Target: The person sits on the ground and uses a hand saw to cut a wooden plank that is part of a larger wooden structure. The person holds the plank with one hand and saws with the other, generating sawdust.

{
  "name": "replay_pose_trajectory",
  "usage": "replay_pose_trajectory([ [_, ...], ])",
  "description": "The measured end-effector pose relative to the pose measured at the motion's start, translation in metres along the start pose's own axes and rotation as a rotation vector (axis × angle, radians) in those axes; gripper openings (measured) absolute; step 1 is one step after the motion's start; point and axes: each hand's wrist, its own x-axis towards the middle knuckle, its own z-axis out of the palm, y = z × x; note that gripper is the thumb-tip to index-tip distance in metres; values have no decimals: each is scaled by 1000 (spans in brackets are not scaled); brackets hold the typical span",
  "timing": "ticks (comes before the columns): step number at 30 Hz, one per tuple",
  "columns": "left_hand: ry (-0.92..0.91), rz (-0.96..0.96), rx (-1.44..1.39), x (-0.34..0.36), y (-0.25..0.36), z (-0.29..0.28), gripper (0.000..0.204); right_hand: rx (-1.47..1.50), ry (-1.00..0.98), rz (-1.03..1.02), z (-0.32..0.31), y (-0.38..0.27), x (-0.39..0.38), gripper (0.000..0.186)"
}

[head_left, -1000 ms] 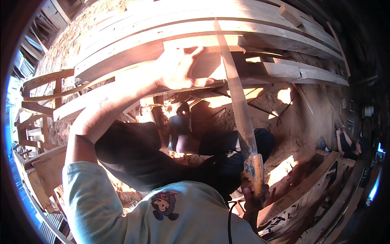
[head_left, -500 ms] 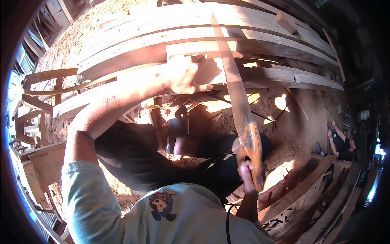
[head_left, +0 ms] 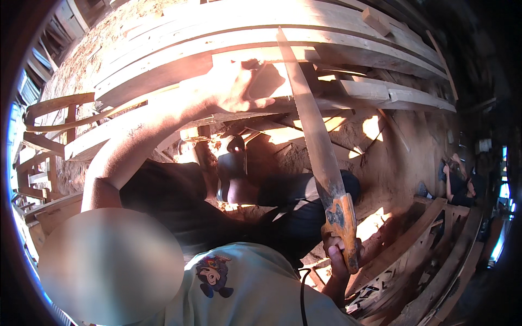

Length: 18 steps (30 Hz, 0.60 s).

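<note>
Head view, only one. Currently one hand saw [head_left: 318, 142] lies in front of the person, right of the middle. Long axis runs lower right to upper left; tip points away from the body and a little left, handle [head_left: 342, 225] toward the body. Teeth seem to lie along the blade's left edge.

Right hand [head_left: 337, 249]: grip wrapped round the handle, low in view; some of its fingers sit behind the wood and don't show.

Left hand [head_left: 236, 89]: rests on a short board [head_left: 272, 82], left of the blade, thumb apart from the fingers. Strong sun bleaches its back and wrist; can't tell whether this grip pinches the board or only presses on it.

Blade crosses the short board near the board's right end. Whether the teeth touch the wood, can't tell.

Counts: one saw, one short board, two hands, one small block [head_left: 376, 22] on the timbers at upper right. Long planks [head_left: 370, 53] lie side by side beyond the hands, at least three; glare merges their edges, so no firm number.

Hard to make out: a blurred round patch [head_left: 111, 266] covers the lower left, hiding the left upper arm. Far right, a second person [head_left: 462, 182] sits in deep shade, small and dim. Forearm behind the right hand mostly dark, cut short by the shirt [head_left: 255, 282].
</note>
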Motion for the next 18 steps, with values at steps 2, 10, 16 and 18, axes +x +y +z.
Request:
replay_pose_trajectory([
  [2,96,-65,-154,-1,6,-7,82,-202,-35,-98,-6,31,12,27],
  [10,-283,-237,-342,5,0,-21,90,-699,-227,-741,84,10,104,20],
  [16,-606,-388,-403,35,10,-38,97,-325,-155,-25,7,-3,18,7],
  [18,-531,-383,-369,22,13,-24,96,-43,-212,3,-25,20,9,9],
])
